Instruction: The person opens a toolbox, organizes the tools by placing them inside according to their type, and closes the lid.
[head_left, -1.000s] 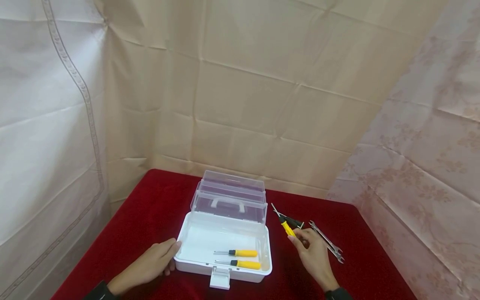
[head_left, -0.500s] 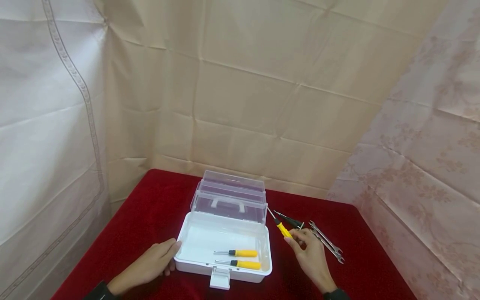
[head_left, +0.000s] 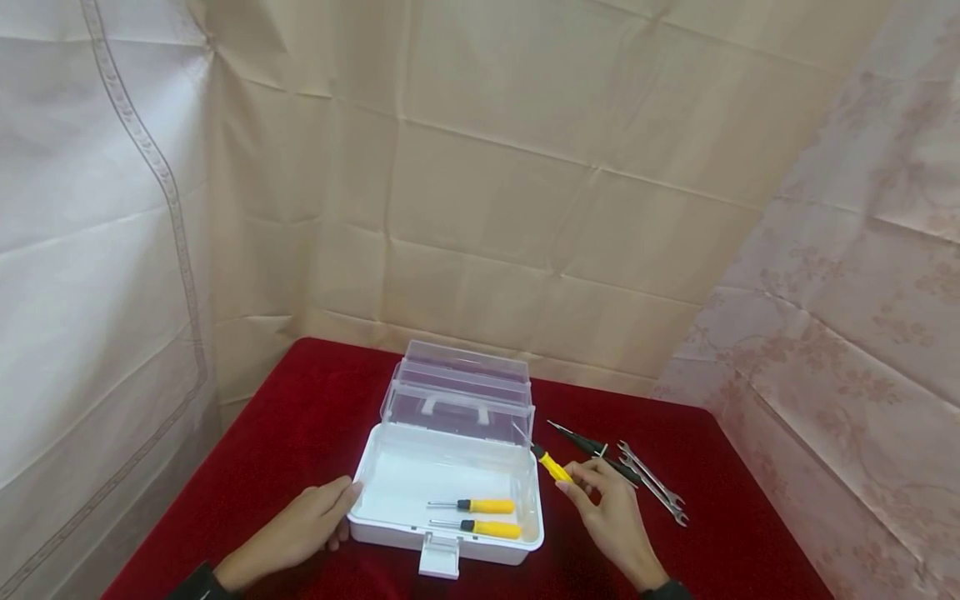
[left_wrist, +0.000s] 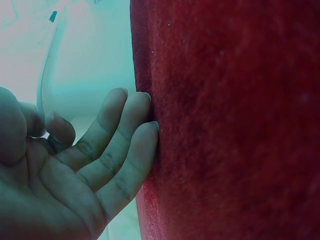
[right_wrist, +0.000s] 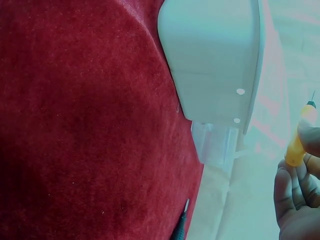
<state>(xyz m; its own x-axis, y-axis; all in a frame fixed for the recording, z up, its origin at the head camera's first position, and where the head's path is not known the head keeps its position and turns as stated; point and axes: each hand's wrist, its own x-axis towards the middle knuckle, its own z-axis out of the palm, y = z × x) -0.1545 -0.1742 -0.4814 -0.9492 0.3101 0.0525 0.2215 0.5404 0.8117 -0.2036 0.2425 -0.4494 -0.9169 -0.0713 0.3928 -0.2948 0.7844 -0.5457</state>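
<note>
A white toolbox (head_left: 446, 546) stands on the red cloth with its clear lid folded back. My left hand (head_left: 311, 521) holds its left rim between thumb and index finger; the other fingers lie loosely along the outside wall, as the left wrist view shows. Between the thumb and fingers of my right hand (head_left: 611, 508) is a yellow screwdriver (head_left: 555, 468), raised beside the box's right edge, its shaft pointing up and left. Two more yellow-handled screwdrivers, one farther back (head_left: 491, 506) and one nearer (head_left: 495, 529), lie inside the box. The right wrist view also has the held screwdriver (right_wrist: 296, 147).
Behind my right hand lies a dark-handled screwdriver (head_left: 585, 444), with another dark handle (head_left: 624, 471) partly hidden. Open-end wrenches (head_left: 652, 475) lie on the cloth to the right. The box's front latch (head_left: 440, 557) hangs down. Draped cloth (head_left: 480, 208) surrounds the table (head_left: 300, 400).
My right hand has carried the yellow screwdriver leftward, from above the dark tools to the box's right edge. My left hand and the toolbox have stayed put.
</note>
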